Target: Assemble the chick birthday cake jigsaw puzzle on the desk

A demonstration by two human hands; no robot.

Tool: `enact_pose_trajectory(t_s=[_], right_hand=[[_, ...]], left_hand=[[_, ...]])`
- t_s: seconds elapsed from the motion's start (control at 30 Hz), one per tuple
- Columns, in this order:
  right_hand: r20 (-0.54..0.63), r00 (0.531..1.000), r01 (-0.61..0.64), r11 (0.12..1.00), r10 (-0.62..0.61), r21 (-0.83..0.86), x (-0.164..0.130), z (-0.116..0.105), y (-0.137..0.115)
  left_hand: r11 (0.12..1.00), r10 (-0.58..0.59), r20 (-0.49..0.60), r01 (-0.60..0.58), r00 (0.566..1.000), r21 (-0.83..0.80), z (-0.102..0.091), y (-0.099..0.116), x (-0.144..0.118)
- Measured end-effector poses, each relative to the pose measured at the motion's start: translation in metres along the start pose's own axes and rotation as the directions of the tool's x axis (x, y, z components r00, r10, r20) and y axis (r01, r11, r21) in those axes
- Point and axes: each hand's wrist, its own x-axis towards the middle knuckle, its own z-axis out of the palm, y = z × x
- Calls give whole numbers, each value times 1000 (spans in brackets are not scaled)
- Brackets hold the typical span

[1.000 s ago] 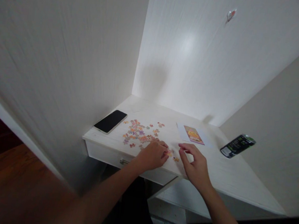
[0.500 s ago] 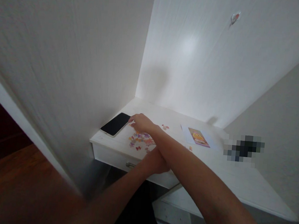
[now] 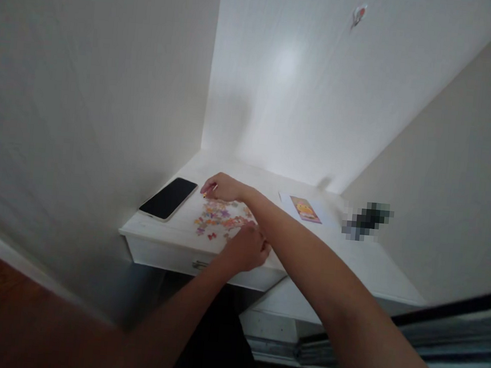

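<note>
My right hand (image 3: 223, 187) reaches leftwards across the white desk, its forearm passing over the left one. Its fingertips pinch a small orange-yellow jigsaw piece (image 3: 204, 195) just beyond the pile. Many small jigsaw pieces (image 3: 213, 215) in purple, orange and pink lie scattered flat beneath and in front of that hand. My left hand (image 3: 248, 247) is closed at the desk's front edge, beside the pile's right side. Its fingers curl away from view, so whatever they hold is hidden. A picture card (image 3: 306, 209) with a yellow figure lies to the right on white paper.
A dark-screened tablet or phone (image 3: 169, 198) lies left of the pieces. The white desk (image 3: 238, 166) meets tall panels at the left and back. A drawer handle (image 3: 200, 265) is on its front. A pixelated dark patch (image 3: 366, 220) covers something at the right.
The camera view has shifted, moving the desk left in the picture. My right hand has drawn away from the tablet, an orange-yellow piece now showing at its fingertips. My left hand has risen nearer the pile.
</note>
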Motion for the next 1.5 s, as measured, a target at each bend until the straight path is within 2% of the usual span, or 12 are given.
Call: enact_pose_trajectory(t_s=[0.1,0.13,0.2,0.3,0.4,0.53,0.7,0.8,1.17,1.33,1.5], right_hand=[[-148,988,-7,957,52,290,-58,-21,23],[-178,979,-30,925,104,378,-82,-25,33],[-156,950,-147,830,269,538,-131,-29,53],[-110,891,-281,725,441,629,-189,-20,77],[-112,868,-332,733,484,593,-216,-6,86],[-153,874,-331,796,461,508,-217,7,86],[-179,905,-283,862,385,421,-214,16,91],[-209,905,-279,887,372,368,-215,20,95],[-288,890,-304,931,354,205,-217,19,91],[-295,905,-273,951,305,145,-224,19,81],[-366,887,-260,960,282,109,-230,25,71]], left_hand=[[1000,3,-18,-2,1000,27,4,-3,2],[999,-5,-31,6,1000,37,6,-4,3],[998,-32,-62,36,998,57,8,-5,3],[994,-71,-102,80,992,81,11,-6,4],[990,-87,-114,99,990,100,12,-6,5],[987,-83,-110,97,991,127,12,-4,5],[983,-77,-115,95,990,156,11,-3,5],[983,-72,-115,90,991,161,12,-4,5],[987,-59,-115,75,992,142,13,-6,7],[986,-70,-109,85,992,144,12,-5,7],[983,-74,-135,95,988,156,13,-5,6]])
